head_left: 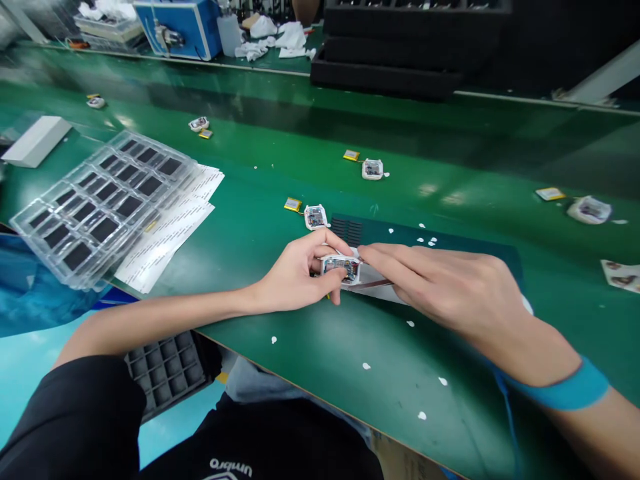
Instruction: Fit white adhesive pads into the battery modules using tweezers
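Observation:
My left hand (310, 270) is closed around a small white device housing (354, 275) with a bare circuit board inside, its thumb lying over the board. Fingers pressed together, my right hand (445, 280) reaches the upper right edge of that housing. A thin brownish strip (373, 285) shows below the right fingers; whether they grip it I cannot make out. Just beyond my left hand lies a similar open housing (316, 217), wired to a small yellow-edged battery (293, 204). White paper and a dark ribbed piece (347, 230) are partly covered by my hands.
Similar housings with batteries (373, 169) are spread along the green bench (250, 233). Clear plastic trays (105, 200) of dark pieces rest on printed sheets (170, 240) at left. Small white stickers (367, 366) dot the surface. A blue wristband (565, 387) circles my right wrist.

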`<act>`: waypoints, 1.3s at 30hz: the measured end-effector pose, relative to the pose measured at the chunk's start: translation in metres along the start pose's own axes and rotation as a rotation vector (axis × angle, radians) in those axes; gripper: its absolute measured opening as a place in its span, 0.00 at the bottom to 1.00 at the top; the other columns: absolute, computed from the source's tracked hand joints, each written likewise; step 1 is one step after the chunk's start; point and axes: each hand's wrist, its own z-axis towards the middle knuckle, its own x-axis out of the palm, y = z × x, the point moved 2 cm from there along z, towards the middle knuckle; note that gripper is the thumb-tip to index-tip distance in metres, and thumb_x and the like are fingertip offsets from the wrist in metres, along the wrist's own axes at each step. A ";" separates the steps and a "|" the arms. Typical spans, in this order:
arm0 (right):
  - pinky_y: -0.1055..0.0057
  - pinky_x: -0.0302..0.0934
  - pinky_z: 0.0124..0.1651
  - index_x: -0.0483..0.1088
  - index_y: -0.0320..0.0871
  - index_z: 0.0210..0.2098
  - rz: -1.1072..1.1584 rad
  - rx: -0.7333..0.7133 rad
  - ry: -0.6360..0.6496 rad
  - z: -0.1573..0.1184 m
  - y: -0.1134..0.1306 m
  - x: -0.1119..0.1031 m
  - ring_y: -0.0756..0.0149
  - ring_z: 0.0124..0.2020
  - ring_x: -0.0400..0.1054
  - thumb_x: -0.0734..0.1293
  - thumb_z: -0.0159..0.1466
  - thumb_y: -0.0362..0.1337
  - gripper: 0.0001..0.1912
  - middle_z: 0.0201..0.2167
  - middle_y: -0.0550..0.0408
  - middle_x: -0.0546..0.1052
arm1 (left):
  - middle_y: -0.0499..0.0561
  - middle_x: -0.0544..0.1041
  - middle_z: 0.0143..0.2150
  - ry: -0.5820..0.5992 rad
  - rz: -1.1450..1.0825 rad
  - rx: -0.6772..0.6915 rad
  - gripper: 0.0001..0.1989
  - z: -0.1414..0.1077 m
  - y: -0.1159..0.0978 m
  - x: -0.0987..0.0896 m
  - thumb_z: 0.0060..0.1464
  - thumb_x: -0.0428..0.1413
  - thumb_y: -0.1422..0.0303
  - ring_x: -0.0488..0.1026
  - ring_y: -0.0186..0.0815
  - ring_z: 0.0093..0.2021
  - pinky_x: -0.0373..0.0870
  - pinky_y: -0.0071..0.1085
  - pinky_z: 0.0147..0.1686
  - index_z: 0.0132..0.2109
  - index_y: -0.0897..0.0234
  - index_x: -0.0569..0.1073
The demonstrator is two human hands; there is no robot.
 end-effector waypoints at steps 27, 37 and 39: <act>0.69 0.57 0.22 0.72 0.43 0.65 0.348 0.264 -0.021 0.020 0.042 -0.013 0.67 0.21 0.69 0.59 0.75 0.25 0.22 0.32 0.55 0.82 | 0.43 0.77 0.30 -0.123 0.129 0.213 0.12 -0.011 -0.002 0.006 0.67 0.61 0.64 0.78 0.27 0.23 0.73 0.21 0.23 0.41 0.61 0.65; 0.70 0.52 0.21 0.70 0.49 0.37 0.958 0.727 -0.034 0.026 0.028 0.000 0.70 0.18 0.57 0.69 0.76 0.49 0.14 0.21 0.63 0.68 | 0.47 0.82 0.35 0.001 0.181 0.314 0.09 -0.009 -0.001 0.003 0.69 0.61 0.66 0.85 0.31 0.32 0.81 0.24 0.33 0.46 0.61 0.66; 0.69 0.52 0.22 0.69 0.49 0.37 0.890 0.692 -0.065 0.024 0.028 0.001 0.71 0.17 0.56 0.70 0.75 0.47 0.12 0.20 0.65 0.67 | 0.48 0.84 0.37 0.028 0.180 0.320 0.10 -0.008 0.000 0.002 0.68 0.62 0.67 0.86 0.32 0.35 0.83 0.26 0.38 0.48 0.61 0.67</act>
